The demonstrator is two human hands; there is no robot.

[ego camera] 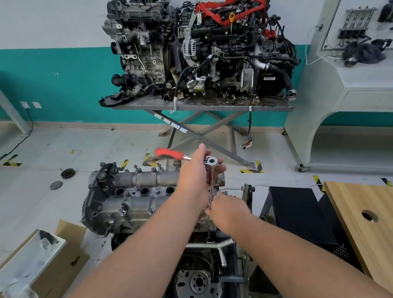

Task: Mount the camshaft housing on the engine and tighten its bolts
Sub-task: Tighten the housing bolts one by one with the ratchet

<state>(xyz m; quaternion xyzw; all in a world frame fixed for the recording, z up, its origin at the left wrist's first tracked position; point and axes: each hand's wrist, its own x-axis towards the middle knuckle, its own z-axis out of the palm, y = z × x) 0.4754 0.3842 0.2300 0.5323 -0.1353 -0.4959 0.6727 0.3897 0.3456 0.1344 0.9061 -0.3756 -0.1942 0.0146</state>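
The grey camshaft housing lies on top of the engine in the middle of the view, with several bolts standing along its edges. A ratchet wrench with a red handle and a chrome head stands over the housing's right end on a long extension. My left hand grips the ratchet at its head. My right hand pinches the lower end of the extension; the socket and the bolt under it are hidden by my fingers.
Two other engines sit on a scissor-leg table behind. An open cardboard box is at the lower left. A wooden board and a black cabinet are on the right. Two round parts lie on the floor.
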